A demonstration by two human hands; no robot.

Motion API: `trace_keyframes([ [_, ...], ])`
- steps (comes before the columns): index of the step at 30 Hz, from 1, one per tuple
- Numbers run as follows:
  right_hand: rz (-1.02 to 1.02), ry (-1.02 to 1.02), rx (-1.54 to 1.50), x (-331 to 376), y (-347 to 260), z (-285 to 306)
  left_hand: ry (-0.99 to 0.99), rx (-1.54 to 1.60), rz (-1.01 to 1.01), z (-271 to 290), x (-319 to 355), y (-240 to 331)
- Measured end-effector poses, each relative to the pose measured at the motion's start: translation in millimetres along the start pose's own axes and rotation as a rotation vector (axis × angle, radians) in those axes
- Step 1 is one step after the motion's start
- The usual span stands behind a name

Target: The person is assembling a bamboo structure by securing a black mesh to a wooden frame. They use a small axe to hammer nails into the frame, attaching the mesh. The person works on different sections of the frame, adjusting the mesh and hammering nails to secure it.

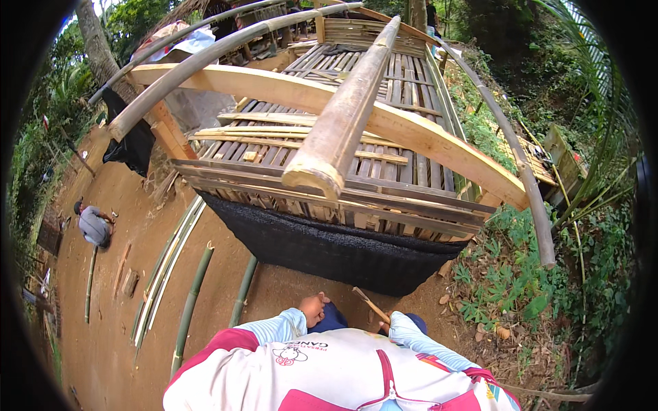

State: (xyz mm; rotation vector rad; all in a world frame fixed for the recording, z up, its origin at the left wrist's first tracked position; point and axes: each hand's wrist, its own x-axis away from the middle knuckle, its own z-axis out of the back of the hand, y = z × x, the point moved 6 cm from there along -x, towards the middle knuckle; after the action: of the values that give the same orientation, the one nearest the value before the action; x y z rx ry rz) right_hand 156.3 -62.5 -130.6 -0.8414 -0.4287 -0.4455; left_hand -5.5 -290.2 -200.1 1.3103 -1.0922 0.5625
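My left hand [313, 309] is closed near my left knee, its fingers curled in. Whether anything is inside them is hidden. On the other side, my right hand [386, 327] grips a thin stick-like tool [371, 304] with a brown wooden shaft that slants up and to the left; its head is too small to make out. Both hands are low, close to my body. Ahead stands a raised bamboo platform [411, 161], its front draped with black netting [329, 250]. A thick bamboo pole [349, 113] runs lengthwise above it, over a wooden crossbeam [439, 142].
Thinner poles slope along the left [205, 58] and right [524, 164] sides. Green bamboo lengths [194, 301] and pale split strips [161, 277] lie on bare soil at left. A person [94, 225] squats farther left. Plants [514, 274] cover the slope at right.
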Motion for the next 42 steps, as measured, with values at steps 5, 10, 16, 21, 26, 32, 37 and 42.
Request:
trace_keyframes([
  [5, 0.100, -0.106, 0.172, -10.0, -22.4, -11.2, -0.109, 0.064, 0.055, 29.7, 39.2, -28.2],
  [10, 0.139, -0.156, 0.153, -10.2, -76.9, 2.2, -0.129, 0.202, -0.050, 20.2, 98.7, 17.3],
  [16, 0.328, -0.095, 0.152, 3.7, -150.9, 24.3, -0.202, 0.280, -0.145, 12.2, 148.7, 46.2],
  [21, 0.386, -0.089, 0.199, 23.6, -188.9, 32.1, -0.292, 0.423, -0.118, 15.6, 186.1, 50.5],
  [26, 0.314, -0.148, 0.125, 15.9, -204.6, 17.6, -0.305, 0.481, -0.069, 28.5, 186.9, 50.8],
  [32, 0.330, -0.098, 0.137, 34.5, -244.2, 18.6, -0.368, 0.591, -0.207, 62.1, 197.9, 80.7],
  [37, -0.166, -0.121, -0.691, -26.0, -153.4, -37.8, -0.388, 0.737, -0.195, 96.2, 203.3, 81.7],
  [42, 0.258, -0.139, 0.141, 30.4, -258.2, 11.7, -0.376, 1.027, -0.299, 111.1, 207.1, 84.8],
])
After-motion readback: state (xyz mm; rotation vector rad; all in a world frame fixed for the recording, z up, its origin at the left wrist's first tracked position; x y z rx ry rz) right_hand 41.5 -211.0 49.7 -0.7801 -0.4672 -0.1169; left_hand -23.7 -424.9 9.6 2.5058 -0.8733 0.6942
